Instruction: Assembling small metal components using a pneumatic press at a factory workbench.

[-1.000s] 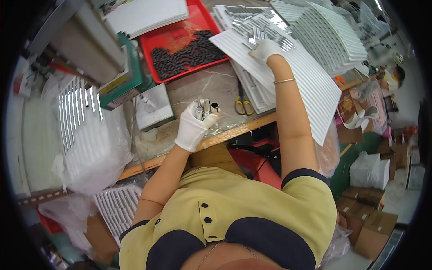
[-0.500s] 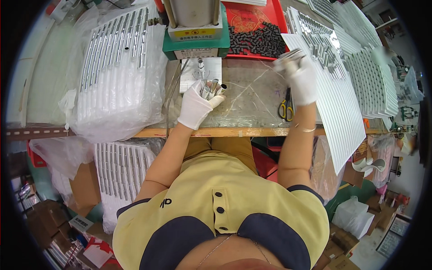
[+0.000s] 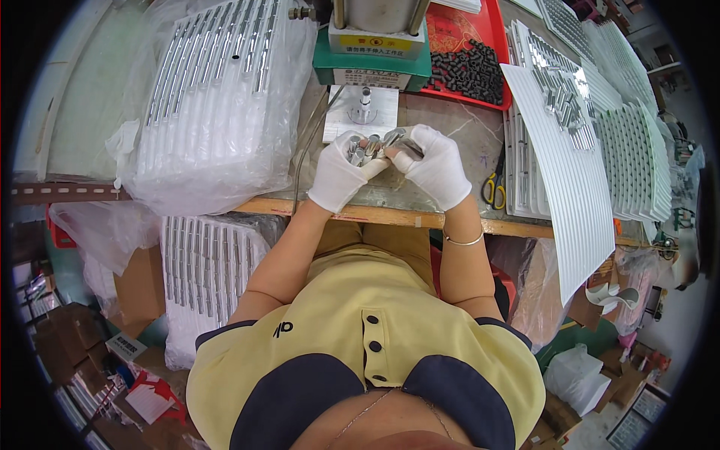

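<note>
My left hand (image 3: pixel 341 174), in a white glove with bare fingertips, is closed round several short shiny metal tubes (image 3: pixel 355 154). Right beside it, my gloved right hand (image 3: pixel 435 166) grips more metal tubes (image 3: pixel 394 137), its fingers meeting those of the left. Both hands are just in front of the press (image 3: pixel 375 64), which has a green housing. On its pale metal base plate (image 3: pixel 337 124), another metal tube (image 3: pixel 365 101) stands upright under the press head. How many tubes each hand holds is partly hidden by the fingers.
At the left lies a plastic-wrapped tray (image 3: pixel 202 142) with rows of metal tubes. A red tray (image 3: pixel 504 75) of black plastic pieces (image 3: pixel 469 71) stands behind right. Yellow-handled scissors (image 3: pixel 493 191) lie near ribbed white sheets (image 3: pixel 562 202), which carry loose tubes (image 3: pixel 566 105).
My right hand has come from the loose tubes at the right to my left hand, bringing metal tubes with it. The view has shifted slightly.
</note>
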Demonstrator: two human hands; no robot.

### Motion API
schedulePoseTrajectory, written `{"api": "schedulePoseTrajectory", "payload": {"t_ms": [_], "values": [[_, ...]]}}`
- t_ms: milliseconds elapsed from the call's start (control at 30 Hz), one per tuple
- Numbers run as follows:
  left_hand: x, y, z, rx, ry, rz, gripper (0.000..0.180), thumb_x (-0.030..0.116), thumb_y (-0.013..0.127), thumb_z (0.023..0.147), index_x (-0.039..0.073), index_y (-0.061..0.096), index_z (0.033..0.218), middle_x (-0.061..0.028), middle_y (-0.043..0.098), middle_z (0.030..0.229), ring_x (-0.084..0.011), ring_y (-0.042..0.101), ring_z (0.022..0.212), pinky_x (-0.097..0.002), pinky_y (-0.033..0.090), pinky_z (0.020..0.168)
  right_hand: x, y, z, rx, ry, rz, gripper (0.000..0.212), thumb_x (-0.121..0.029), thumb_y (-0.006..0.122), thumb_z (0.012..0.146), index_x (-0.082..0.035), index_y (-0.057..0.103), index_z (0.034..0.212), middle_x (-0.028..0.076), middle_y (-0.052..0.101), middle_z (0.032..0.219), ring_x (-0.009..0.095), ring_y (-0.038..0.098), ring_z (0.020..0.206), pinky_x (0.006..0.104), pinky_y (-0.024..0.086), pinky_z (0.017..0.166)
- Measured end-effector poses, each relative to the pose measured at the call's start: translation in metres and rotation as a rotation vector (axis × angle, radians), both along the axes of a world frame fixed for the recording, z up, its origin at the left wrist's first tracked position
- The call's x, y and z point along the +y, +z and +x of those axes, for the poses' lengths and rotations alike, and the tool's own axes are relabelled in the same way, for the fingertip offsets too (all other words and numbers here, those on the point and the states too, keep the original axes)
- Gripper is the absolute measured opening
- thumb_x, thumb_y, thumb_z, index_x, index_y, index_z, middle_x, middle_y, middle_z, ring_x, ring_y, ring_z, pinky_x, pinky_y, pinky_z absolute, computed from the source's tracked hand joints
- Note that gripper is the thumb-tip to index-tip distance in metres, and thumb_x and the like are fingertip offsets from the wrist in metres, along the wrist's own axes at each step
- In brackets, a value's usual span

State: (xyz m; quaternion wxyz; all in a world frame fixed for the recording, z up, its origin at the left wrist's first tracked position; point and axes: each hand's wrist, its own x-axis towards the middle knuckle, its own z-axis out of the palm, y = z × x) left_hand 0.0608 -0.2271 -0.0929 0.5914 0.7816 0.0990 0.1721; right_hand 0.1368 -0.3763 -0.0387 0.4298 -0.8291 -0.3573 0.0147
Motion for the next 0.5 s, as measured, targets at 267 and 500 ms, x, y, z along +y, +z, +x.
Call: {"api": "schedulePoseTrajectory", "payload": {"t_ms": [267,500], "values": [[0.005,0.001,0.025,-0.279,0.142,-0.203,0.041,0.023,0.082,0.063,0.003,0.057,0.088,-0.0093,0.063,0.079,-0.013,0.059,0.072,-0.0273,0.049,0.067,0.012,-0.026,0.003,0.372,-0.133,0.219,0.018,-0.008,0.071,0.074,-0.003,0.065,0.09,-0.004,0.06,0.074,0.003,0.046,0.061,0.0185,0.039,0.055],[0.057,0.026,0.061,0.308,-0.003,0.35,0.038,0.025,0.069,0.07,0.007,0.062,0.101,-0.0151,0.065,0.094,-0.0311,0.061,0.087,-0.0354,0.049,0.075,0.053,-0.033,0.039,0.1,-0.217,0.148,0.024,-0.015,0.071,0.073,0.0,0.064,0.09,0.006,0.063,0.074,0.008,0.054,0.063,0.0238,0.045,0.061]]}}
